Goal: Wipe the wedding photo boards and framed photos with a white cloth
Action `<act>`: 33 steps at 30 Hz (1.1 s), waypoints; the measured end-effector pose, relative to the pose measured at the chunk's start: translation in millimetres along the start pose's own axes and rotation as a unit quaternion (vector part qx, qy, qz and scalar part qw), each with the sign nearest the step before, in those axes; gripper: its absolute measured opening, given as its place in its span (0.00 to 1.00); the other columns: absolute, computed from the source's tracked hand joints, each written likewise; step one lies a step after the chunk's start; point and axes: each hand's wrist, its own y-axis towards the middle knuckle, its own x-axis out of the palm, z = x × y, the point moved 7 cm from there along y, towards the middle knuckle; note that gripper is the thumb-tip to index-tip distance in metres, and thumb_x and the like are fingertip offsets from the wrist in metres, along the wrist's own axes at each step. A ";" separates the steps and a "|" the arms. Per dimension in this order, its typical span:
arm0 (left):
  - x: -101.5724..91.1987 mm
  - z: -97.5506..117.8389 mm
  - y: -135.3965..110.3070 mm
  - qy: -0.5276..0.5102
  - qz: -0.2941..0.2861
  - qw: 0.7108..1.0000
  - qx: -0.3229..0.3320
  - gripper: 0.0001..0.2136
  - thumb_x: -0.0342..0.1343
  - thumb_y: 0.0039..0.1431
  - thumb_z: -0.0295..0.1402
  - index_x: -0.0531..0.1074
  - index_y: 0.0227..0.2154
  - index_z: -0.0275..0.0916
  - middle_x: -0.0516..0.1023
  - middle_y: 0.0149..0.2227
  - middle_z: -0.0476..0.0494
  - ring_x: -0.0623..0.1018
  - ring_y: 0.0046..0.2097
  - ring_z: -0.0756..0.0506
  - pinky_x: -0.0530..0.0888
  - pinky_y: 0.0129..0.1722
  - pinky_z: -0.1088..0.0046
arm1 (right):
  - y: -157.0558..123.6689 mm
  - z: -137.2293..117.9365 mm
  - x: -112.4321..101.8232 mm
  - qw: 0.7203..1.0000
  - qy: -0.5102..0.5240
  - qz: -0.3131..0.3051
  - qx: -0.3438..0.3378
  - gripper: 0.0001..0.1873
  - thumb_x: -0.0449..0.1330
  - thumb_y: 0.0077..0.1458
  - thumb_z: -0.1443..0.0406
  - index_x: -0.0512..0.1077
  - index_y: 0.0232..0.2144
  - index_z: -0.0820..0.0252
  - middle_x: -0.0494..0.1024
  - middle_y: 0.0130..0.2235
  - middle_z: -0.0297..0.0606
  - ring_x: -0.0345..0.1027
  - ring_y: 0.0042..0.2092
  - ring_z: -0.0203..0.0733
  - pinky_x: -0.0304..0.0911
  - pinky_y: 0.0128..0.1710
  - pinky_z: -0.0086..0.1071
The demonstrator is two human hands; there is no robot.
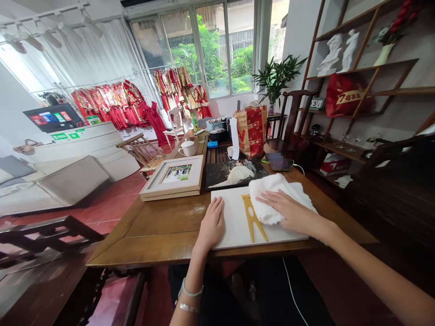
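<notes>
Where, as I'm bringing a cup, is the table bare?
Bare table, pale smudge aside: between picture frame, left hand and front edge; narrower, right of the white cloth. Crowded: behind the white board, with black picture and paper bag.

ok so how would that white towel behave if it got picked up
The white towel would probably droop, since it lies in soft, uneven folds. Its fluffy-looking surface suggests it wouldn't slip easily. Bunched fabric under the right hand is likely light for its bulk.

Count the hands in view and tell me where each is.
2: the left hand rests on the white board's left edge; the right hand lies on the white cloth. No other hand shows.
</notes>
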 end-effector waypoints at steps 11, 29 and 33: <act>1.2 1.7 -0.4 0.018 -0.010 1.000 0.009 0.24 0.37 0.64 0.27 0.61 0.61 0.28 0.59 0.66 0.35 0.54 0.69 0.41 0.54 0.67 0.55 | -63.4 -5.8 -4.0 0.999 0.044 -0.032 0.005 0.52 0.49 0.34 0.78 0.57 0.64 0.46 0.56 0.66 0.27 0.49 0.66 0.49 0.51 0.64 0.47; 1.3 -0.1 0.3 0.007 -0.001 1.000 0.008 0.23 0.39 0.64 0.26 0.63 0.60 0.31 0.60 0.65 0.37 0.55 0.68 0.41 0.55 0.67 0.55 | -8.5 -11.8 4.5 1.000 -0.001 -0.028 0.013 0.49 0.48 0.35 0.80 0.55 0.65 0.63 0.54 0.67 0.46 0.41 0.68 0.48 0.40 0.65 0.54; 1.4 0.4 0.4 0.003 -0.003 1.000 0.013 0.23 0.39 0.63 0.25 0.63 0.60 0.31 0.60 0.65 0.36 0.55 0.69 0.41 0.55 0.67 0.56 | -77.1 -41.6 -0.8 0.999 0.020 -0.040 -0.029 0.57 0.48 0.31 0.80 0.48 0.67 0.51 0.50 0.68 0.35 0.41 0.67 0.49 0.47 0.64 0.52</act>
